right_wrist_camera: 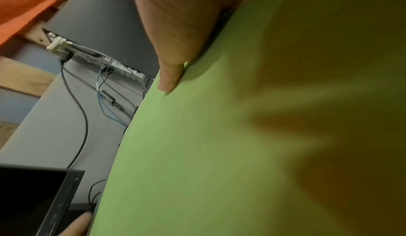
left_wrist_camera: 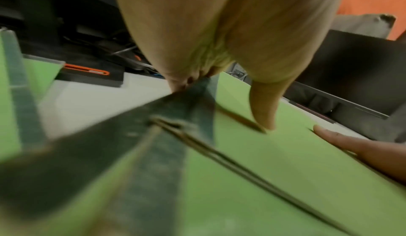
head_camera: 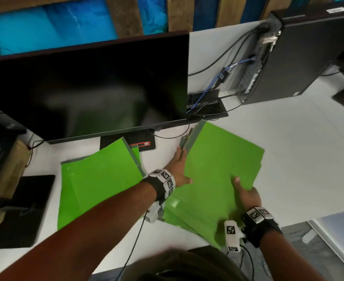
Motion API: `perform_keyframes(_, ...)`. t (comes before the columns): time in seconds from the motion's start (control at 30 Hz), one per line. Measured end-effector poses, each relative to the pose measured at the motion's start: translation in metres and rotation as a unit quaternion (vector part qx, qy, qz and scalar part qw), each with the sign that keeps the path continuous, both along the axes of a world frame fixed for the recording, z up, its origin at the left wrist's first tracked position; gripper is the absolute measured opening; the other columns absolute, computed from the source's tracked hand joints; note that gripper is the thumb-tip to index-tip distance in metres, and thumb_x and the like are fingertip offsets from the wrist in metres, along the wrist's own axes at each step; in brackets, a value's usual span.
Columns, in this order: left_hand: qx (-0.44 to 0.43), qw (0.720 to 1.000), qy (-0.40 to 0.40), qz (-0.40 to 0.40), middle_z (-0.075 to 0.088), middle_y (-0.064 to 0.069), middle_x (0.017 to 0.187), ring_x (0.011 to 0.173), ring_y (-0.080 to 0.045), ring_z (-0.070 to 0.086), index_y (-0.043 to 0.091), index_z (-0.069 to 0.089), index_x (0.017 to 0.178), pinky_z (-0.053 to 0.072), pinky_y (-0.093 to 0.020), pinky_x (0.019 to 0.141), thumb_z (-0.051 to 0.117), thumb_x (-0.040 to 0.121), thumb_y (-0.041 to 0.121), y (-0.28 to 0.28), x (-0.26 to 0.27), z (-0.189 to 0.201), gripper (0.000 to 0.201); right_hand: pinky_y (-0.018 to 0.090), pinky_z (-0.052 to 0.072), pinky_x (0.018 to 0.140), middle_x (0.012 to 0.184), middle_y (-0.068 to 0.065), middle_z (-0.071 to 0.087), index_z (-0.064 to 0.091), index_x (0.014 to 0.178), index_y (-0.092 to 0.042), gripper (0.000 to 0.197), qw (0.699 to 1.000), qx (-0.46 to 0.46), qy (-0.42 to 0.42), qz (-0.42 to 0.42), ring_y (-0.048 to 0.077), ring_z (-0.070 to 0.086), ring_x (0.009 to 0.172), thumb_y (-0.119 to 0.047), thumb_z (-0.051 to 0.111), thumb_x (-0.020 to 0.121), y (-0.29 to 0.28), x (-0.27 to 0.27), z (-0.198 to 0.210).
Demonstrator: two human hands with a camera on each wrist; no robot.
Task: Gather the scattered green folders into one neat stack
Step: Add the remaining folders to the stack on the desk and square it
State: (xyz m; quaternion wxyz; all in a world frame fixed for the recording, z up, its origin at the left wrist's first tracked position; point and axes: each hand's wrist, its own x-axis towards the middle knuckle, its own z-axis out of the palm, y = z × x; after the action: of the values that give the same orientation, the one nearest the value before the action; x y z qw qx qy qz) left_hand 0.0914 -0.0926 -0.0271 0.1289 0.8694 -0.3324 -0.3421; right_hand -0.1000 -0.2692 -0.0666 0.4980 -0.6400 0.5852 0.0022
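Note:
Bright green folders with grey spines lie in two groups on the white desk [head_camera: 288,159]. The left group [head_camera: 98,183] lies fanned below the monitor, untouched. My left hand [head_camera: 182,167] grips the right pile [head_camera: 217,169] at its grey spine edge, thumb [left_wrist_camera: 263,116] on the top cover. At the pile's near right corner my right hand [head_camera: 243,191] pinches it, with the thumb [right_wrist_camera: 169,76] on top of the green cover [right_wrist_camera: 197,153] and the fingers hidden underneath. More green folders [head_camera: 177,213] stick out askew beneath the top one.
A large dark monitor [head_camera: 86,88] stands just behind the folders on its black base [head_camera: 138,142]. A computer tower [head_camera: 300,57] and cables [head_camera: 217,82] are at the back right. Another black stand base [head_camera: 25,209] sits at the left. The desk's front edge [head_camera: 167,252] is close.

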Motion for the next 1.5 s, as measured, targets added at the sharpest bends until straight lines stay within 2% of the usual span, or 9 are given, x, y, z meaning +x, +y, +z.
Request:
perform_keyframes(0.1, -0.044, 0.997, 0.065, 0.009, -0.018, 0.000, 0.160, 0.147, -0.014, 0.005, 0.019, -0.009, 0.152, 0.013, -0.025, 0.118, 0.072, 0.080, 0.038, 0.018, -0.001, -0.001, 0.110, 0.037, 0.048, 0.091, 0.115, 0.018, 0.067, 0.065, 0.114, -0.007, 0.070, 1.000, -0.001, 0.016, 0.001, 0.034, 0.063, 0.104, -0.066, 0.060, 0.076, -0.002, 0.000, 0.001)
perform_keyframes(0.23, -0.157, 0.986, 0.003, 0.059, 0.035, 0.000, 0.153, 0.142, -0.022, 0.031, 0.033, 0.039, 0.142, 0.022, -0.023, 0.113, 0.051, 0.093, 0.006, 0.069, 0.032, 0.004, 0.058, 0.036, 0.048, 0.089, 0.115, 0.020, 0.066, 0.065, 0.113, -0.005, 0.070, 1.000, -0.005, 0.030, 0.007, 0.034, 0.063, 0.099, -0.064, 0.062, 0.076, -0.001, 0.002, 0.008)
perform_keyframes(0.33, 0.035, 0.974, -0.118, -0.189, 0.028, 0.006, 0.156, 0.147, -0.020, 0.019, 0.037, 0.030, 0.146, 0.017, -0.033, 0.117, 0.055, 0.086, 0.001, 0.114, 0.058, 0.004, 0.073, 0.032, 0.045, 0.082, 0.113, 0.020, 0.066, 0.065, 0.113, -0.005, 0.064, 1.000, -0.002, 0.022, 0.010, 0.028, 0.058, 0.086, -0.060, 0.062, 0.079, 0.002, 0.002, 0.012)
perform_keyframes(0.4, 0.199, 0.884, -0.160, -0.392, 0.011, 0.002, 0.161, 0.149, -0.022, 0.007, 0.033, 0.015, 0.151, 0.010, -0.047, 0.119, 0.071, 0.079, 0.020, 0.128, 0.064, 0.006, 0.092, 0.031, 0.043, 0.078, 0.112, 0.021, 0.066, 0.066, 0.112, -0.004, 0.063, 1.000, -0.005, 0.021, 0.008, 0.027, 0.055, 0.083, -0.059, 0.062, 0.080, 0.003, 0.002, 0.014)
perform_keyframes(0.47, 0.245, 0.840, -0.178, -0.449, 0.017, -0.007, 0.158, 0.147, -0.025, 0.011, 0.026, 0.016, 0.150, 0.008, -0.049, 0.119, 0.080, 0.070, 0.027, 0.134, 0.063, 0.007, 0.103, 0.030, 0.042, 0.077, 0.111, 0.021, 0.066, 0.066, 0.112, -0.004, 0.063, 1.000, -0.007, 0.023, 0.006, 0.027, 0.054, 0.082, -0.058, 0.062, 0.081, 0.005, 0.002, 0.018)
perform_keyframes(0.63, 0.198, 0.861, -0.237, -0.404, 0.039, -0.001, 0.138, 0.127, -0.023, 0.040, 0.022, 0.031, 0.138, 0.019, -0.043, 0.115, 0.085, 0.061, 0.037, 0.142, 0.074, 0.020, 0.095, 0.032, 0.043, 0.076, 0.108, 0.020, 0.067, 0.066, 0.111, -0.005, 0.064, 1.000, -0.010, 0.025, 0.005, 0.028, 0.056, 0.082, -0.060, 0.061, 0.080, 0.008, 0.002, 0.020)
perform_keyframes(0.97, 0.206, 0.943, -0.216, -0.145, 0.043, 0.005, 0.130, 0.118, -0.018, 0.042, 0.025, 0.031, 0.140, 0.033, -0.040, 0.098, 0.082, 0.049, 0.059, 0.183, 0.142, 0.036, 0.110, 0.032, 0.041, 0.075, 0.111, 0.022, 0.066, 0.065, 0.111, -0.004, 0.063, 0.999, -0.019, 0.033, 0.008, 0.028, 0.055, 0.081, -0.059, 0.060, 0.081, 0.010, 0.004, 0.020)
perform_keyframes(1.13, 0.236, 0.954, -0.181, -0.038, 0.033, -0.005, 0.145, 0.135, -0.026, 0.033, 0.018, 0.019, 0.149, 0.029, -0.046, 0.109, 0.081, 0.052, 0.062, 0.186, 0.159, 0.016, 0.123, 0.030, 0.040, 0.074, 0.106, 0.019, 0.067, 0.066, 0.111, -0.006, 0.060, 0.999, -0.021, 0.029, 0.003, 0.027, 0.055, 0.081, -0.058, 0.060, 0.081, 0.009, 0.004, 0.018)
perform_keyframes(1.5, 0.225, 0.961, -0.161, 0.007, 0.046, -0.005, 0.120, 0.112, -0.025, 0.049, 0.015, 0.036, 0.125, 0.043, -0.041, 0.094, 0.085, 0.043, 0.061, 0.191, 0.151, -0.005, 0.107, 0.030, 0.042, 0.073, 0.097, 0.013, 0.066, 0.068, 0.109, -0.008, 0.058, 0.999, -0.028, 0.031, 0.001, 0.027, 0.058, 0.081, -0.059, 0.060, 0.081, 0.008, 0.003, 0.012)
